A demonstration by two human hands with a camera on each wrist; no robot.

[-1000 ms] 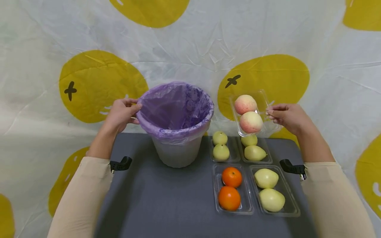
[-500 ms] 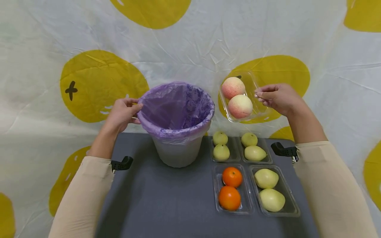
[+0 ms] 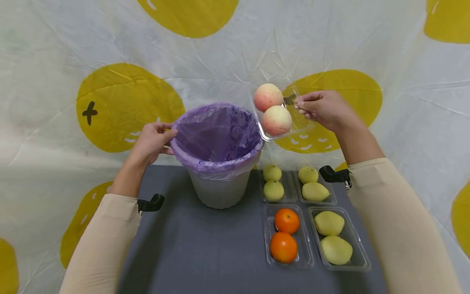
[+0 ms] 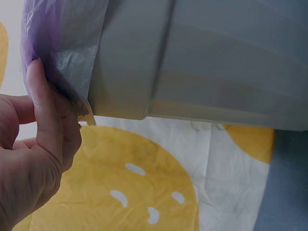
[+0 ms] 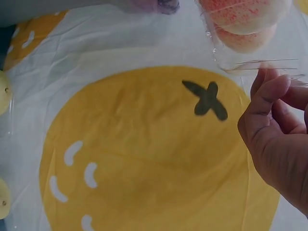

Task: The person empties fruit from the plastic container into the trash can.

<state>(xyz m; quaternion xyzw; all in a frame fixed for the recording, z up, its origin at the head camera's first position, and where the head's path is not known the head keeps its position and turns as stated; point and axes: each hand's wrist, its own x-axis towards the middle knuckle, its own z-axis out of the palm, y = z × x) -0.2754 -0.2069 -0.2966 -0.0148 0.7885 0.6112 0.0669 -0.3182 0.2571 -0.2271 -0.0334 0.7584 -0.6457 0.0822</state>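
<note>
In the head view my left hand (image 3: 152,141) grips the left rim of a pale trash can (image 3: 220,190). A purple bag (image 3: 216,165) lines the can and folds over its rim. In the left wrist view, the thumb and fingers pinch the bag-covered edge. My right hand (image 3: 327,108) pinches the right edge of a clear plastic tray (image 3: 265,138). Two pink-and-cream peaches (image 3: 276,120) lie in that raised, tilted tray. Its lower left corner overlaps the can's right rim in the head view. The right wrist view shows the fingertips on the tray's edge (image 5: 260,65).
On the grey table (image 3: 205,257), right of the can, stand several clear trays. One holds two oranges (image 3: 284,247); the others hold yellow-green pears (image 3: 335,250). Behind the table hangs a white cloth (image 3: 227,53) with yellow printed shapes.
My right hand has carried the tray of peaches left and upward, from above the pears to the can's right rim. The left hand stays on the rim.
</note>
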